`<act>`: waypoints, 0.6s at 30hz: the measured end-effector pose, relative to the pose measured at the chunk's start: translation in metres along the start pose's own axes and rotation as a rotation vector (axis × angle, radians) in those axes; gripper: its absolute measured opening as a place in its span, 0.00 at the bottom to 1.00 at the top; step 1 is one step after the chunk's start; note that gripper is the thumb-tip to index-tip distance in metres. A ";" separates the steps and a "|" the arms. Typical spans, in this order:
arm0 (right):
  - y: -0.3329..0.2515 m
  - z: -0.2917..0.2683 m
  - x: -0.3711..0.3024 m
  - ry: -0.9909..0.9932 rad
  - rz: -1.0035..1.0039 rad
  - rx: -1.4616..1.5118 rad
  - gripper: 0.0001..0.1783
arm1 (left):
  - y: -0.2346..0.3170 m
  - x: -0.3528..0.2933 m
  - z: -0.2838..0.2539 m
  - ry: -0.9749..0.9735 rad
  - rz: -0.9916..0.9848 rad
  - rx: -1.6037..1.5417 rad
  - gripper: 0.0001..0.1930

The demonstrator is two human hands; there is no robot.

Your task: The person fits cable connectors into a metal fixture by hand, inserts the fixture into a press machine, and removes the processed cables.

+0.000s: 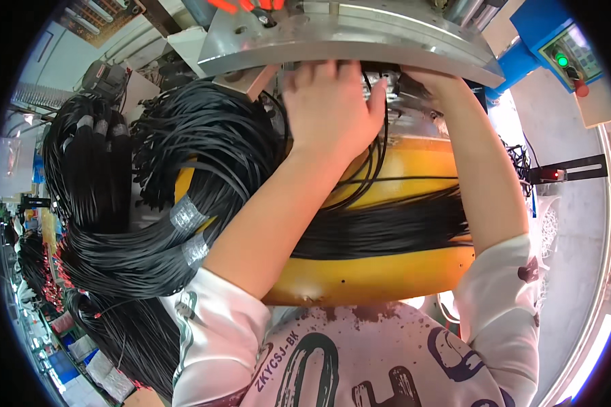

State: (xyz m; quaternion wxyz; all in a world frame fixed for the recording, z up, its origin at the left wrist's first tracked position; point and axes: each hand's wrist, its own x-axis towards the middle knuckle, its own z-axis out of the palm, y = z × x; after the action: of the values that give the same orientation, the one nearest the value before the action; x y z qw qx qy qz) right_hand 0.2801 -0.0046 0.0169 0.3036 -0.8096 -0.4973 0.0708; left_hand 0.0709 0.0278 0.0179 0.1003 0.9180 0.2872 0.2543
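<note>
Black cables (380, 230) lie across the frame's centre; at top centre the left hand (329, 105) and half-hidden right hand (433, 81) are apart; I can't tell whether either grips anything.

We find the far side roofed by a thick metal plate (349, 46); the left hand (322, 105) reaches its lower edge, and the right hand (433, 81) is partly hidden beneath it. Between our forearms we have an opening from above, though thin loose cables (385, 132) loop through it and a flat black bundle (380, 230) crosses below. Nearest our body, a strip of the yellow surface (366, 281) lies bare. To the left, heaped black cables (210, 129) block sideways passage; to the right, beyond our forearm, a black bracket (584, 168) juts across.
</note>
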 end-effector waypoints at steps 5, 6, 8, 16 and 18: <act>-0.037 -0.010 -0.016 -0.205 -0.064 0.164 0.32 | -0.010 -0.003 0.011 0.112 -0.101 0.297 0.35; -0.041 -0.010 -0.017 -0.271 -0.007 0.219 0.34 | -0.010 -0.002 0.010 0.037 -0.118 0.297 0.37; -0.050 -0.012 -0.018 -0.261 0.004 0.158 0.33 | -0.003 0.003 0.008 0.004 -0.121 0.363 0.37; -0.020 0.003 -0.017 -0.147 -0.057 0.272 0.33 | -0.009 0.009 0.008 -0.017 -0.126 0.368 0.37; -0.033 -0.006 -0.017 -0.237 0.115 0.355 0.29 | -0.012 0.013 0.003 -0.011 -0.148 0.277 0.37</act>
State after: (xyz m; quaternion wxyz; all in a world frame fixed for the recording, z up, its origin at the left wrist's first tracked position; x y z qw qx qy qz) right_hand 0.2486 -0.0113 0.0377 0.3761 -0.7566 -0.4622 0.2692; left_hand 0.0767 0.0449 0.0167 -0.0072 0.9007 0.3859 0.1993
